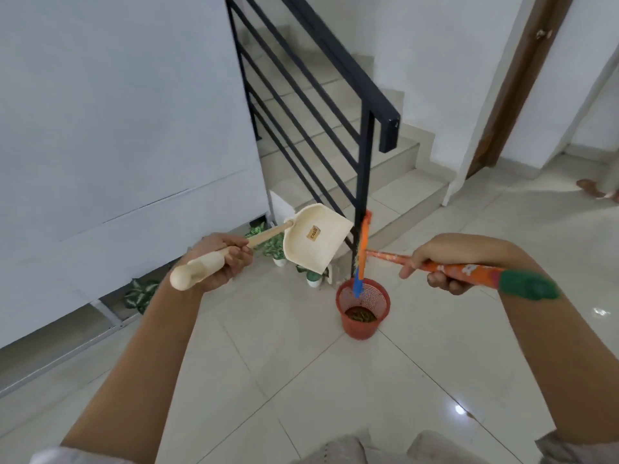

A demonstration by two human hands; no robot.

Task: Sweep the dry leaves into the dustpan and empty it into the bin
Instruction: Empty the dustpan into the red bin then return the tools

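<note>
Dry leaves point(361, 315) lie in the red mesh bin point(363, 309) on the tiled floor point(301, 380). Left hand point(221, 262) fingers wrap the raised cream dustpan point(316, 237) handle; right hand point(435, 266) fingers grip the broom point(363, 259) above the bin.

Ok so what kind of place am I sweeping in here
Most likely the indoor hallway of a home, at the foot of a staircase. Tiled steps rise behind a black metal railing, the floor is glossy tile, and a wooden door frame opens off to the right.
</note>
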